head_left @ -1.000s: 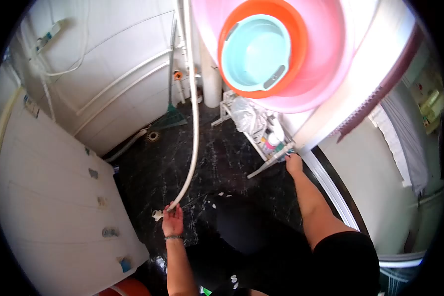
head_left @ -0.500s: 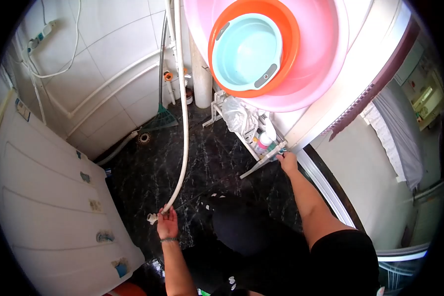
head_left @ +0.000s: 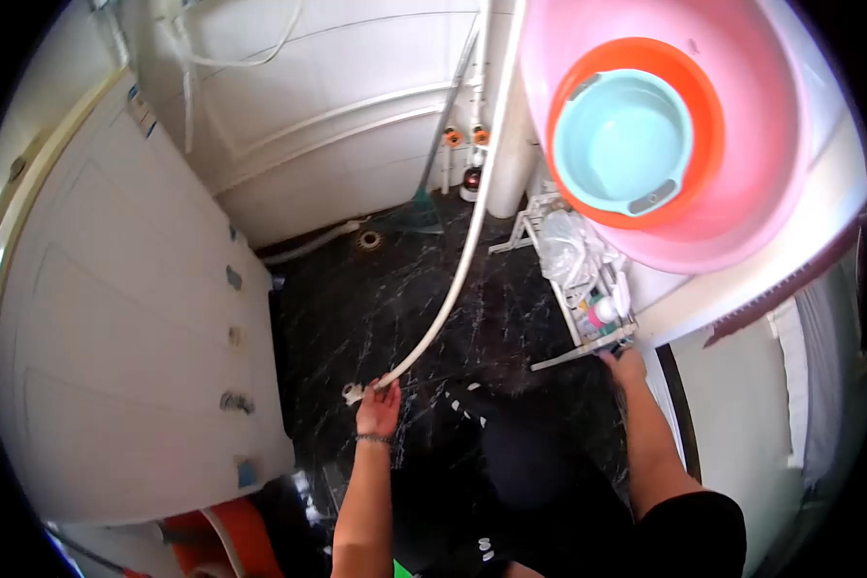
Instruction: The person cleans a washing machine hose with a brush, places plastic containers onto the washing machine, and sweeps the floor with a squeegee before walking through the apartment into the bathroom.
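1 hose [head_left: 465, 264] (white) in left hand [head_left: 379, 409], right hand [head_left: 626, 368] at rack [head_left: 570, 354]

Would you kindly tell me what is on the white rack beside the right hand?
The white rack holds a crumpled plastic bag and a pink-and-white bottle. What lies beneath the bag is covered and cannot be seen.

One head-worn camera looks forward and steeply down (a wide view, dark at the corners) over the black marbled floor [head_left: 356, 308], past its far edge to the white tiled wall [head_left: 356, 58].
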`<action>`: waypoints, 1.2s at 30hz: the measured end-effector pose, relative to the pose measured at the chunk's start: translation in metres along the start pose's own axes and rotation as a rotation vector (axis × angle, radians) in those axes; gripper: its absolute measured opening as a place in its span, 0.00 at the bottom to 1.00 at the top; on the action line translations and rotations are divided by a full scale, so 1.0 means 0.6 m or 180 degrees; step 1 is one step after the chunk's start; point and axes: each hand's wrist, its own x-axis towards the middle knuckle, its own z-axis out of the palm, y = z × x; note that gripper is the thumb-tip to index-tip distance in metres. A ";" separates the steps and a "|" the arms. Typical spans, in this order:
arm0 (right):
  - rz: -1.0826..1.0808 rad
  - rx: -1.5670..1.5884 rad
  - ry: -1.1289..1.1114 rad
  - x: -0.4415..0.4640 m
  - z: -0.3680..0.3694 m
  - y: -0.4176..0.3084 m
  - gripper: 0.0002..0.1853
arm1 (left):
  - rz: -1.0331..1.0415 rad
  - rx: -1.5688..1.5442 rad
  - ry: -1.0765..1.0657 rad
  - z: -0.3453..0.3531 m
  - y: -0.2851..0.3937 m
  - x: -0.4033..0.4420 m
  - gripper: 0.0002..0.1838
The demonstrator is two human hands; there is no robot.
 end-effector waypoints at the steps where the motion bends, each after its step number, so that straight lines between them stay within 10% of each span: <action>1: -0.0661 -0.0265 0.0217 -0.009 0.030 0.030 0.28 | -0.0058 -0.0113 -0.0013 -0.006 -0.005 0.002 0.14; 3: -0.0319 -0.0715 -0.1602 -0.024 0.005 -0.014 0.27 | -0.0062 -0.0221 0.0169 -0.013 -0.020 0.016 0.14; 9: -0.1678 0.2623 -0.2743 -0.064 -0.066 -0.360 0.28 | -0.0394 0.0015 0.0393 -0.025 -0.079 0.020 0.17; 15: -0.1011 0.2634 -0.5316 -0.029 0.032 -0.468 0.15 | -0.0575 0.0396 0.0570 -0.027 -0.098 0.017 0.18; 25: 0.0559 0.3883 -0.1347 0.153 0.162 -0.426 0.18 | -0.0603 0.1231 0.0462 -0.098 -0.001 -0.048 0.26; 27: 0.1387 0.4104 -0.2154 0.137 0.136 -0.428 0.18 | -0.0300 0.1127 0.0850 -0.106 0.035 -0.093 0.24; 31: 0.0015 0.3392 -0.3069 0.101 0.178 -0.524 0.15 | 0.0287 0.0723 0.1026 -0.163 0.091 -0.138 0.18; 33: -0.1903 0.2372 -0.1047 0.156 0.252 -0.600 0.09 | 0.0487 0.0923 0.1341 -0.131 0.110 -0.155 0.18; 36: -0.2228 0.1810 -0.0365 0.253 0.314 -0.700 0.05 | 0.0829 0.1166 0.1712 -0.113 0.129 -0.163 0.17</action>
